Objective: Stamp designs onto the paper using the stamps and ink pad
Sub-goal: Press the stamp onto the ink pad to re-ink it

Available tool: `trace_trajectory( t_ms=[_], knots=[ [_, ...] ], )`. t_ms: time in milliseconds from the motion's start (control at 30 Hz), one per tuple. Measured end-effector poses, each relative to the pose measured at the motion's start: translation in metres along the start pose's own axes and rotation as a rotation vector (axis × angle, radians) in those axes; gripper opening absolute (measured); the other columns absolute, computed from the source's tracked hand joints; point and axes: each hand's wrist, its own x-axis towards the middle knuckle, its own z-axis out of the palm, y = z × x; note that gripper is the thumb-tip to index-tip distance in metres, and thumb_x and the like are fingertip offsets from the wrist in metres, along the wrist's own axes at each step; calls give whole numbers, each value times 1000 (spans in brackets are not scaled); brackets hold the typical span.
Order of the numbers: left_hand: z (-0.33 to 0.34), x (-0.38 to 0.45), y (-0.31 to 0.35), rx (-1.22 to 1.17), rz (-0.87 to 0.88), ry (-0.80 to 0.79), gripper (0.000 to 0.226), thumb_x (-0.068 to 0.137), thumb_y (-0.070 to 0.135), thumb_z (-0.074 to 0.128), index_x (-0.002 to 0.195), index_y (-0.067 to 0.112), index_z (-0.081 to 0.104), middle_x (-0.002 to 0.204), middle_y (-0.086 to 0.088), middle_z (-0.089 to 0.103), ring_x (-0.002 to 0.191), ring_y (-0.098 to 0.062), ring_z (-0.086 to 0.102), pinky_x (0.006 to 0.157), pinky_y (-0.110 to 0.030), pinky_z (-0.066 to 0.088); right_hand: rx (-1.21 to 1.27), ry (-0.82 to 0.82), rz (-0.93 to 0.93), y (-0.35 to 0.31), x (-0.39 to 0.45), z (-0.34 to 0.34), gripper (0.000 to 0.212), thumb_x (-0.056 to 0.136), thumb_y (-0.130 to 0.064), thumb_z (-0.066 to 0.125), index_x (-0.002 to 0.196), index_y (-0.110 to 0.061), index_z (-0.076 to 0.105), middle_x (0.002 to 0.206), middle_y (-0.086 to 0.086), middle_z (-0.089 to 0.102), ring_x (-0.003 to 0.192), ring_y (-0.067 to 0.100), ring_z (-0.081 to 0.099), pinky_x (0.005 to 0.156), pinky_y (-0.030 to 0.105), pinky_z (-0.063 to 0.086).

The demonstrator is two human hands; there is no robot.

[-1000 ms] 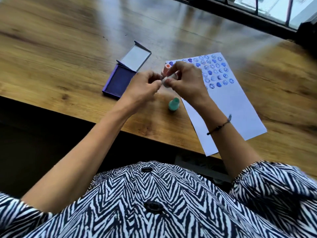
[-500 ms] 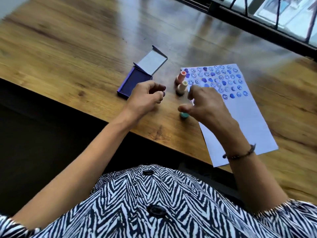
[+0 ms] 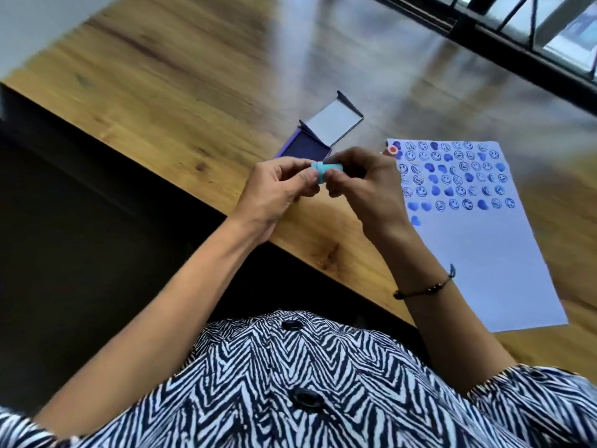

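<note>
Both hands hold a small teal stamp (image 3: 324,171) above the table's near edge. My left hand (image 3: 277,189) grips its left end and my right hand (image 3: 361,182) grips its right end. Just behind my hands lies the purple ink pad (image 3: 305,149) with its lid (image 3: 336,124) flipped open. To the right lies the white paper (image 3: 484,260), its upper part covered with rows of blue smileys and hearts. An orange stamp (image 3: 392,150) peeks out at the paper's top left corner, mostly hidden by my right hand.
The wooden table (image 3: 193,92) stretches far to the left and back. Its near edge (image 3: 181,185) runs diagonally, with dark floor below. A black window frame (image 3: 484,37) borders the far right. A beaded bracelet (image 3: 423,289) circles my right wrist.
My right hand lifted the teal stamp off the table, and my left hand joined it on the stamp. The camera view has shifted and tilted.
</note>
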Motion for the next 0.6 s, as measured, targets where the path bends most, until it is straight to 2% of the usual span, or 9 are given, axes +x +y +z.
trace_trajectory(
  t_ms=[100,167,233,300,333,433,533,600],
  knots=[
    [-8,4,1,-104,-44,75,17,85,3,53,72,10,62,50,6,65,48,-7,56,53,-18,45,-42,25,-70,-3,7,7,21,72,0,63,77,-20,65,66,-6,63,58,11,56,60,29,47],
    [-16,7,0,-172,-35,136,21,85,2,52,67,8,61,48,5,64,48,-7,57,52,-15,48,-152,72,-173,-11,18,3,19,70,-3,63,77,-21,67,68,-9,64,61,7,55,62,22,45],
    [-22,9,-2,-152,10,189,20,85,4,53,67,8,61,51,5,64,49,-7,57,50,-14,47,-316,118,-310,-22,38,0,16,69,-6,59,77,-17,67,74,1,69,67,12,58,64,22,45],
    [-23,9,-6,-102,63,226,18,85,5,55,69,11,62,57,3,62,50,-6,56,51,-14,47,-466,112,-436,-27,60,4,14,69,-7,57,78,-11,67,80,11,70,76,25,60,67,32,45],
    [-22,8,-9,-81,78,239,17,85,6,55,71,12,62,58,4,62,50,-6,56,51,-14,48,-595,57,-479,-26,68,9,15,71,-7,55,80,-9,67,84,15,69,81,28,58,67,34,42],
    [-20,6,-18,-13,106,267,17,85,7,57,74,20,63,52,12,65,50,-3,56,53,-13,48,-1006,-243,-544,-2,68,31,18,80,-4,49,94,-2,59,102,18,62,96,31,52,67,34,34],
    [-21,5,-22,27,147,289,13,82,15,61,76,25,64,54,14,66,52,-3,58,53,-14,49,-985,-281,-566,-8,76,30,17,74,1,51,88,-2,60,98,18,64,92,32,54,60,31,29],
    [-20,4,-25,55,162,293,6,77,24,62,77,30,64,55,15,66,52,-4,58,54,-16,49,-960,-281,-591,-13,84,27,17,71,0,51,83,-3,63,91,18,67,88,33,57,60,33,34]
  ],
)
